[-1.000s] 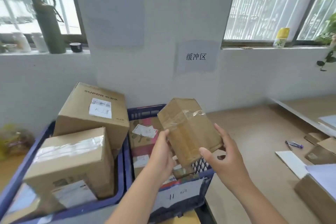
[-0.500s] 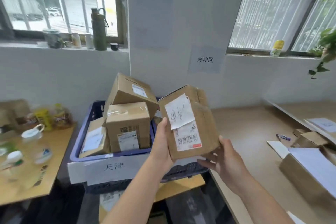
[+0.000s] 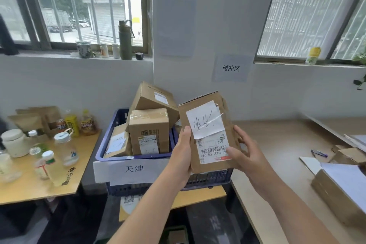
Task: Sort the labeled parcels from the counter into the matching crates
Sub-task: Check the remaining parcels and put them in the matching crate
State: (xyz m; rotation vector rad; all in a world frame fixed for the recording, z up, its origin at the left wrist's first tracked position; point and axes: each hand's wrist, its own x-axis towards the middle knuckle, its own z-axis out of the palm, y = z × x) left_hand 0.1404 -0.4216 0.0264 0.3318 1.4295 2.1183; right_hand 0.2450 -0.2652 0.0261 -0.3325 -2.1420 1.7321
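Note:
Both of my hands hold a small brown cardboard parcel upright in front of me, its white handwritten label and barcode sticker facing me upside down. My left hand grips its left edge and my right hand grips its right edge, thumb on the front. Behind and left of it a blue crate with a white sign reading 天津 holds several brown boxes. A second blue crate sits right of it, mostly hidden by the parcel.
A wooden side table on the left carries bottles, jars and snack packets. The light counter on the right has a pen, cardboard pieces and a box with white paper. A wall sign reads 缓冲区. Bottles stand on the windowsill.
The parcel has been turned so its labelled face points at me, and it is held higher. The view has pulled back from the crates, showing the side table.

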